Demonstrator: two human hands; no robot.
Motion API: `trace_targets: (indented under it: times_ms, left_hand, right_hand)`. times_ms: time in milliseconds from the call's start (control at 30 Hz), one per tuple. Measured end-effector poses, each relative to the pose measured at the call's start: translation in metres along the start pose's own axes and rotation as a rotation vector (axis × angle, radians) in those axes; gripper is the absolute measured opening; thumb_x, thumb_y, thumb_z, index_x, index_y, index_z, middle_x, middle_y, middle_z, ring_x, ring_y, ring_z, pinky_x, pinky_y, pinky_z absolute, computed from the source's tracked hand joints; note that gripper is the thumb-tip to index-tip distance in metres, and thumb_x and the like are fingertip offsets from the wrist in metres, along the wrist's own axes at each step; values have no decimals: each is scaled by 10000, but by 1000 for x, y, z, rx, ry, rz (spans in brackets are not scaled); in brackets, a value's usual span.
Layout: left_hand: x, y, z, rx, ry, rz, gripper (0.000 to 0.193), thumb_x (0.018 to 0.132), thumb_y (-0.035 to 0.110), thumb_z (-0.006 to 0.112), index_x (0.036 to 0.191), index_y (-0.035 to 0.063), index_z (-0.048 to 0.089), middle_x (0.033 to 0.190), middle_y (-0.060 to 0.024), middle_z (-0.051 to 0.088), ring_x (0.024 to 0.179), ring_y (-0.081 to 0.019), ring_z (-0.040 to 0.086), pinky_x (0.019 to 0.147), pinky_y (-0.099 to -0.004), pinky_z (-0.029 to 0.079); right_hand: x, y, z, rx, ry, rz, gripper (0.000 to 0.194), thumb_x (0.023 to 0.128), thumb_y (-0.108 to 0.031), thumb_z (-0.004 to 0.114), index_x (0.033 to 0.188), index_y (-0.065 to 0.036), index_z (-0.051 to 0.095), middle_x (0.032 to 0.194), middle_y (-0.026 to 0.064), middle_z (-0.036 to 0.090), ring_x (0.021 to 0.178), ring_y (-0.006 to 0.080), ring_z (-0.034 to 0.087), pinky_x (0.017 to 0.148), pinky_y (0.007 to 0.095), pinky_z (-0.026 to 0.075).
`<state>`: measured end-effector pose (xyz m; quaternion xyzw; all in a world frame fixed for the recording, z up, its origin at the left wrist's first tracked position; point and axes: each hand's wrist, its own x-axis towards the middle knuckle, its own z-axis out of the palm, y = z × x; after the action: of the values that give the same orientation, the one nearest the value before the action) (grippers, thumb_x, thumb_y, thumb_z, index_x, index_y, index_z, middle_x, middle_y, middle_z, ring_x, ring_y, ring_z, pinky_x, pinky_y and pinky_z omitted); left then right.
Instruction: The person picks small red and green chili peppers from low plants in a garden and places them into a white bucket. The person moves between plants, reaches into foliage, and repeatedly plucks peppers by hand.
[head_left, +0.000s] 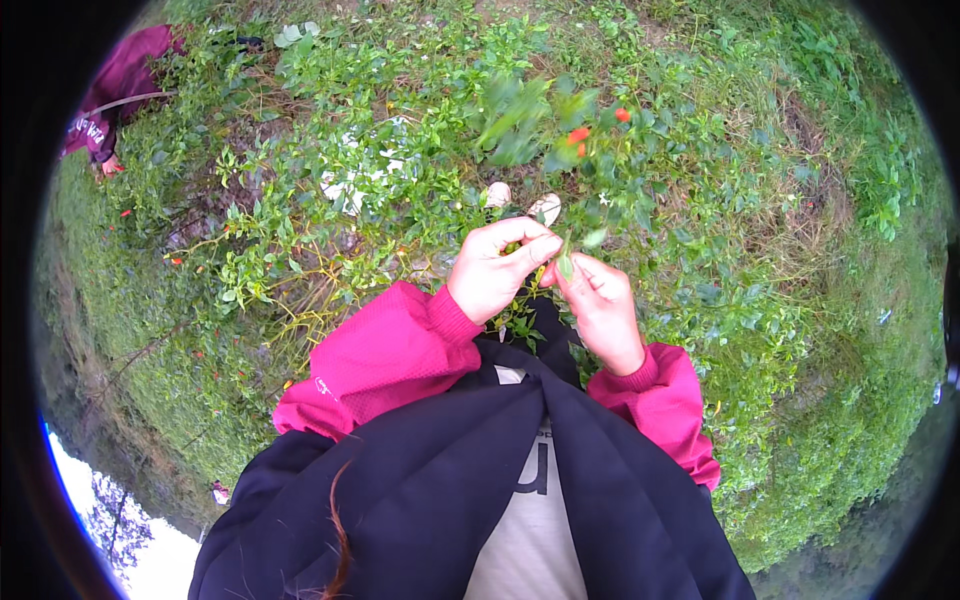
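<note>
Both hands meet over green pepper plants, just this side of my shoes. My left hand (499, 262) has its fingers curled round something small and green, partly hidden, perhaps a pepper; its thumb and forefinger tips pinch at a stem. Close beside it, my right hand (600, 300) pinches a green leaf (565, 262) between thumb and forefinger, and a bit of red shows at its fingertips. Beyond the hands, blurred leaves surround a red pepper (578, 136), with another red pepper (622, 115) to the right of it.
Pepper plants (300, 225) spread all around, some with red fruit. A white sheet-like thing (360, 172) lies partly under leaves ahead on the left. My pale shoes (544, 208) stand among the stems. At the upper left a person in a dark red top (131, 71) reaches into the plants.
</note>
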<state>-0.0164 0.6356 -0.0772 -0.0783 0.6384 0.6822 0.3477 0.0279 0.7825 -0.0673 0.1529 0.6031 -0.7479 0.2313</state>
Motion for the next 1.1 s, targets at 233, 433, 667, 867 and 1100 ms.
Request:
trace_targets:
  times_ms: [233, 433, 667, 867, 1100]
  left_hand:
    - [0, 5, -17, -335, 5, -176, 180, 894, 176, 509, 973, 31, 582, 579, 73, 396, 487, -12, 318, 433, -174, 238]
    - [-3, -4, -10, -194, -8, -57, 148, 836, 179, 607, 876, 37, 619, 690, 23, 561, 527, -16, 390, 454, -164, 294]
    - [35, -32, -32, 367, 318, 10, 193, 767, 93, 651, 946, 37, 609, 626, 55, 469, 588, -29, 399, 532, -201, 357]
    - [80, -26, -18, 80, 319, 43, 191, 766, 195, 685, 876, 39, 674, 680, -1, 624, 572, -57, 487, 524, -221, 409]
    - [113, -4, 7, -293, 175, -194, 150, 794, 170, 658, 858, 39, 623, 563, 72, 450, 435, -13, 340, 376, -188, 236]
  right_hand:
    - [2, 4, 4, 163, 31, 50, 256, 903, -204, 497, 757, -9, 575, 648, -5, 503, 578, 59, 417, 526, 212, 336]
    - [10, 10, 9, -161, 45, -77, 291, 907, -258, 497, 797, -12, 604, 644, -28, 498, 600, 49, 401, 525, 210, 326]
    - [11, 0, 11, 317, -236, -26, 258, 865, -229, 485, 726, -13, 514, 691, 58, 507, 520, 103, 415, 487, 216, 328]
    - [59, 8, 1, 164, 293, -155, 152, 842, -143, 505, 904, -20, 568, 667, 16, 519, 498, 65, 420, 426, 205, 321]
    - [95, 1, -15, -1121, 701, -276, 216, 825, -258, 570, 945, -86, 623, 696, 137, 623, 599, 285, 609, 537, 368, 481]
